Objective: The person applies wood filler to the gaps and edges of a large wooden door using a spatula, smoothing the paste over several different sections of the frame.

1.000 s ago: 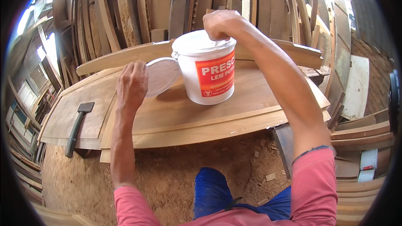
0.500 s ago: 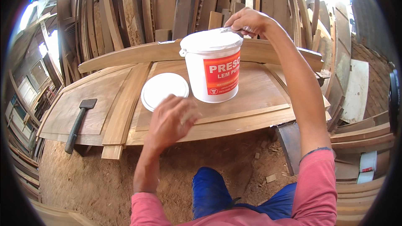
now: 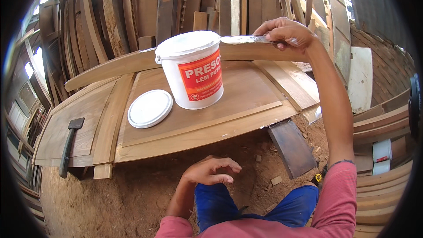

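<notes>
A white plastic bucket point(image 3: 189, 77) with a red and orange label stands on a wooden door panel point(image 3: 246, 83). Its top looks white; from this angle I cannot tell how full it is. Beside it on the left, a round white lid point(image 3: 150, 109) lies flat. My right hand point(image 3: 288, 35) is closed round a narrow flat spatula point(image 3: 244, 39) smeared with white glue, held level just right of the bucket's rim. Low over my lap, nearer me than the panel, my left hand point(image 3: 212, 169) has thumb and fingers apart and holds nothing.
A dark-handled mallet-like tool point(image 3: 70, 145) lies at the panel's left end. Behind stands a curved board point(image 3: 114, 65), with many upright planks point(image 3: 167, 9) leaning farther back. A dark wooden block point(image 3: 293, 147) juts out below the panel's right edge; dirt and scraps cover the floor.
My left hand has drawn back from near the lid to above my lap. My right hand has carried the spatula rightward, off the bucket's top. The view has shifted slightly to the right.
</notes>
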The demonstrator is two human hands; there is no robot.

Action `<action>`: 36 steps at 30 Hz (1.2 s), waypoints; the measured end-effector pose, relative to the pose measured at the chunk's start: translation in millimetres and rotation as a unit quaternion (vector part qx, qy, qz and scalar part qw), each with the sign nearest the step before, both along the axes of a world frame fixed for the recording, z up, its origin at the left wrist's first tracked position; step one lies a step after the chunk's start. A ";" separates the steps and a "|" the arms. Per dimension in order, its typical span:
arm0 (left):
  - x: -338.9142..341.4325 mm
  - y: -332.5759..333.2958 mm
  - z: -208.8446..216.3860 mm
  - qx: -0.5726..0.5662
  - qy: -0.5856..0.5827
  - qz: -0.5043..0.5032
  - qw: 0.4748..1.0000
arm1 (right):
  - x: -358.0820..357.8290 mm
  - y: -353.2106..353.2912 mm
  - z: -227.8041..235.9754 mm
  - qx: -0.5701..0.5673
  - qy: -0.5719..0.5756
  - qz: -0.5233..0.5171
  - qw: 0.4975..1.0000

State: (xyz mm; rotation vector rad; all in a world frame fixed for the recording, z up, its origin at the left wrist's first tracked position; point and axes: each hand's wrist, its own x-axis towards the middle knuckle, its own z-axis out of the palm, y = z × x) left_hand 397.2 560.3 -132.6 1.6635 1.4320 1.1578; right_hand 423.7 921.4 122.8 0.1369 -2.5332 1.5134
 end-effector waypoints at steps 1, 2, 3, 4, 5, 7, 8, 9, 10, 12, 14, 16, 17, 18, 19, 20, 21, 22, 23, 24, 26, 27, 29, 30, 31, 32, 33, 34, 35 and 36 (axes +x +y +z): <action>-1.6 2.4 -7.0 -0.022 -0.026 0.041 0.999 | 12.3 6.2 -4.8 -0.038 0.023 0.024 0.999; -1.3 5.8 -12.3 -0.045 -0.052 0.077 0.995 | 25.6 14.5 -8.3 -0.075 0.046 0.043 0.995; 2.7 7.7 -16.2 -0.047 -0.083 0.114 0.989 | 41.9 21.0 -9.1 -0.075 0.044 0.025 0.996; 1.3 12.2 -25.8 0.012 -0.092 0.141 0.986 | 59.4 26.5 -8.6 -0.087 0.057 0.028 0.994; 3.6 5.7 -30.6 0.050 -0.155 0.180 0.970 | 75.0 28.0 -13.8 -0.108 0.068 0.036 0.991; -0.3 5.9 -50.5 0.129 -0.228 0.229 0.937 | 111.8 35.8 -33.1 -0.122 0.079 -0.026 0.989; -4.8 4.4 -56.3 0.174 -0.229 0.246 0.926 | 126.2 39.7 -41.4 -0.128 0.101 -0.063 0.985; -9.6 9.3 -64.5 0.209 -0.252 0.244 0.913 | 151.3 56.5 -47.6 -0.082 0.107 -0.071 0.988; -13.3 12.4 -73.5 0.241 -0.273 0.241 0.899 | 175.9 64.8 -56.8 -0.084 0.103 -0.085 0.987; -1.6 31.4 -60.6 0.311 -0.297 0.275 0.860 | 225.2 62.5 -80.0 0.066 0.112 -0.274 0.953; -1.1 46.1 -54.4 0.311 -0.354 0.279 0.837 | 263.6 65.0 -104.2 0.046 0.100 -0.308 0.945; -3.0 50.2 -49.9 0.309 -0.401 0.296 0.810 | 275.7 58.6 -130.9 0.017 0.091 -0.329 0.940; -3.2 55.6 -48.9 0.307 -0.411 0.308 0.801 | 277.5 53.0 -141.8 0.086 0.069 -0.373 0.921; -3.6 59.0 -46.7 0.306 -0.419 0.322 0.792 | 275.0 47.5 -151.6 0.155 0.048 -0.412 0.897; -0.2 61.4 -42.1 0.327 -0.422 0.335 0.776 | 270.5 43.2 -161.0 0.265 0.107 -0.399 0.871; 0.1 64.6 -44.7 0.323 -0.426 0.331 0.777 | 268.7 40.6 -168.6 0.266 0.104 -0.404 0.869; -1.6 65.0 -46.0 0.340 -0.428 0.337 0.767 | 264.4 38.6 -175.1 0.353 0.131 -0.398 0.837; -3.1 65.4 -47.2 0.357 -0.430 0.342 0.756 | 261.4 35.6 -180.5 0.437 0.155 -0.388 0.797; -4.9 64.9 -49.4 0.356 -0.430 0.341 0.756 | 257.8 29.3 -188.8 0.436 0.154 -0.390 0.796; -6.6 62.6 -50.9 0.358 -0.427 0.340 0.757 | 253.9 20.9 -196.7 0.431 0.154 -0.382 0.803; -8.8 60.5 -52.7 0.360 -0.424 0.341 0.758 | 253.2 15.0 -198.3 0.425 0.152 -0.373 0.811; -9.6 59.5 -53.2 0.361 -0.411 0.344 0.763 | 256.2 12.7 -191.9 0.407 0.174 -0.365 0.819; -11.4 59.9 -54.7 0.362 -0.401 0.345 0.768 | 260.4 14.2 -183.4 0.391 0.194 -0.358 0.825; -12.3 61.0 -55.6 0.364 -0.403 0.338 0.769 | 261.8 19.3 -178.5 0.375 0.149 -0.418 0.814; -13.3 61.8 -56.5 0.366 -0.405 0.331 0.770 | 262.8 22.5 -175.5 0.358 0.104 -0.475 0.797; -14.3 62.9 -57.6 0.367 -0.408 0.330 0.768 | 262.1 24.8 -176.7 0.361 0.104 -0.475 0.796; -15.2 63.9 -58.6 0.371 -0.398 0.337 0.768 | 259.9 28.0 -180.7 0.332 0.094 -0.475 0.809; -16.0 64.7 -59.2 0.375 -0.388 0.343 0.768 | 258.3 29.3 -181.5 0.303 0.085 -0.476 0.822; -16.5 63.8 -61.0 0.374 -0.390 0.346 0.767 | 255.9 27.5 -182.9 0.303 0.082 -0.474 0.823; -17.2 63.6 -61.9 0.376 -0.386 0.347 0.768 | 252.8 23.4 -183.9 0.277 0.082 -0.460 0.839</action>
